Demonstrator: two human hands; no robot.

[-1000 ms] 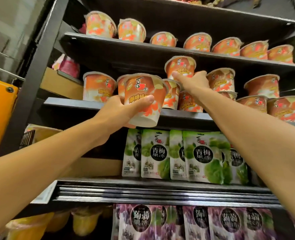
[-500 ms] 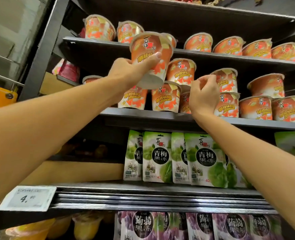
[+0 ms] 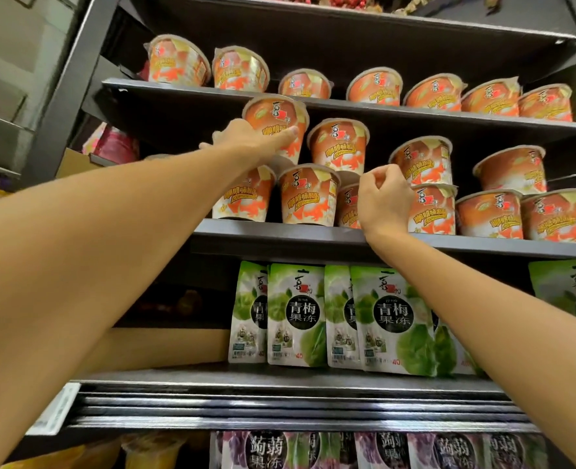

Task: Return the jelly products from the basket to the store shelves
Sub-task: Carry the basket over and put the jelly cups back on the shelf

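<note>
My left hand point(image 3: 246, 140) grips an orange jelly cup point(image 3: 276, 116), thumb across its front label. The cup sits at second-tier height over the lower row of matching cups point(image 3: 305, 198) on the middle shelf point(image 3: 280, 231). Next to it stands another stacked cup point(image 3: 339, 143). My right hand point(image 3: 384, 201) hovers in front of the cups just above the shelf edge, fingers curled, with nothing in it. The basket is out of view.
A higher shelf point(image 3: 347, 104) carries more orange cups. Below hang green pouches point(image 3: 296, 316), and purple pouches point(image 3: 263, 448) sit on the lowest level. A white price tag point(image 3: 56, 411) is clipped to the left of the rail. A dark upright post point(image 3: 77, 82) frames the left side.
My left hand carried the cup from in front of the shelf edge up and in, onto the lower row of cups. My right hand drew back from a stacked cup and curled.
</note>
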